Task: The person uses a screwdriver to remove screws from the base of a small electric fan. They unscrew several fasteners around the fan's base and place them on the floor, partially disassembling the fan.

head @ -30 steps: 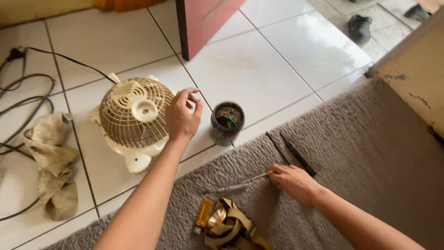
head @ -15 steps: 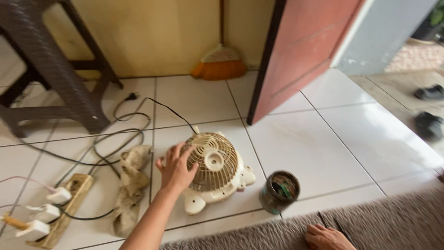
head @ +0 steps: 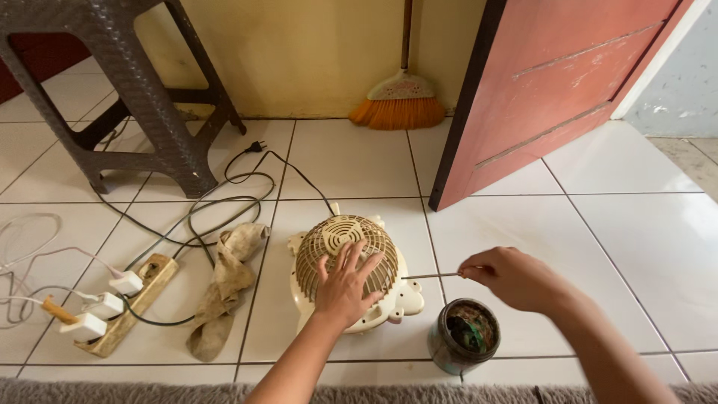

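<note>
While my left hand (head: 345, 288) lies flat on the small cream fan (head: 351, 273), fingers spread apart over the domed brown grille and pressing it to the tiled floor (head: 598, 239), my right hand (head: 512, 278) pinches a thin metal rod (head: 432, 275) between thumb and fingertips, closed tight on its near end. The rod runs roughly level toward the fan's right edge, and its tip sits just beside the grille; I cannot tell whether it touches.

The fan lies on its back on 1 tile, in front of the red door (head: 553, 97), with its black cord (head: 224, 202) looping left toward a power strip (head: 123, 303) that carries 3 white plugs. The cord's own plug (head: 256, 147) lies loose on the floor, so I judge the fan is unpowered. A crumpled rag (head: 224, 288) lies near the fan's left side, and a small round tin (head: 464, 337) stands just beside it, under my right wrist.

To do this well, I would keep the left palm firm so the housing cannot rock or slide. I would guide the rod slowly and flat into the seam, and keep my wrist high enough to clear the tin. A slip could jab my left fingers, so I would aim away from them
</note>
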